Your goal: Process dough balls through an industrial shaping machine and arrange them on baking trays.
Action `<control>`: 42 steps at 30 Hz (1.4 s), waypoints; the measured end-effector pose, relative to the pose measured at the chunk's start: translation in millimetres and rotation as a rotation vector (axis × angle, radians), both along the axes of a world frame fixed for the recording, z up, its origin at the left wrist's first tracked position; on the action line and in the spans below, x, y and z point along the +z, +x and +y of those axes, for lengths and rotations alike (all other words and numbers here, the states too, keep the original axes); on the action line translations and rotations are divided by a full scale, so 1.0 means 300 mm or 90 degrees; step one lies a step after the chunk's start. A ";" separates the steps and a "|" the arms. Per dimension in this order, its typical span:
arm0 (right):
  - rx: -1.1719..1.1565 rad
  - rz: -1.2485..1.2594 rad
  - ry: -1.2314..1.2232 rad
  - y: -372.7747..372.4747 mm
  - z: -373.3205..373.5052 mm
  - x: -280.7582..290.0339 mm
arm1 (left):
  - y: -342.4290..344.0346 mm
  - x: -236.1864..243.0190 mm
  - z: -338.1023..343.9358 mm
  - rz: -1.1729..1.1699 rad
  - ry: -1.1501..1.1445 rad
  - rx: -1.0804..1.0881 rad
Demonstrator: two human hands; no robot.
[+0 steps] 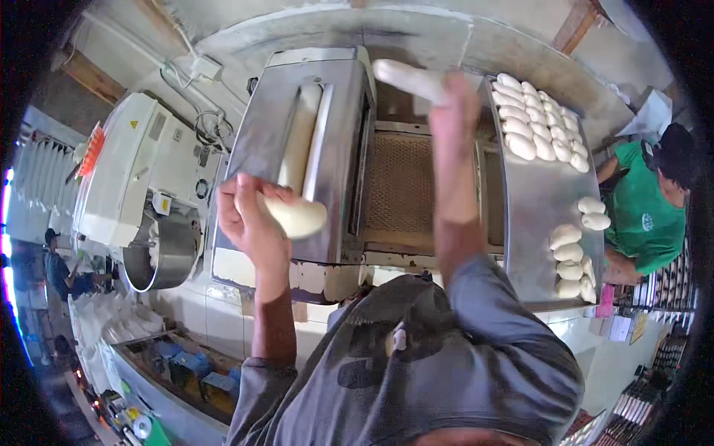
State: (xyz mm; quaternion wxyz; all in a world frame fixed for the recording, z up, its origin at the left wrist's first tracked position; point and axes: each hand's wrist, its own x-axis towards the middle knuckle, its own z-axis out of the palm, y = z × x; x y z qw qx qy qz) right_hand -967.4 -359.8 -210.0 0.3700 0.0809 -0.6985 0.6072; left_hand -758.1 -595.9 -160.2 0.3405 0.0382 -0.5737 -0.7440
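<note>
My left hand [249, 219] is closed around one end of a pale, oval dough piece [297, 217], above the near part of a metal dough machine [256, 149]. A long roller [303, 137] shows in the slot on the machine's top. My right hand [455, 100], smeared by motion, grips the right end of a longer dough roll [407, 78]. That roll points left, toward the machine's far right corner. Under my right forearm lies a brown mesh conveyor belt [401, 178] beside the machine.
On the right, a metal table [524, 223] carries rows of dough pieces [532, 115] at its far end and a smaller group [569, 256] nearer. A person in a green shirt [647, 212] stands past it. At left is a mixer with a steel bowl [175, 249].
</note>
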 end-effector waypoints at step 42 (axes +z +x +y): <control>-0.033 -0.401 0.608 0.956 1.228 0.187 | -0.080 -0.160 1.283 0.048 -0.437 -0.786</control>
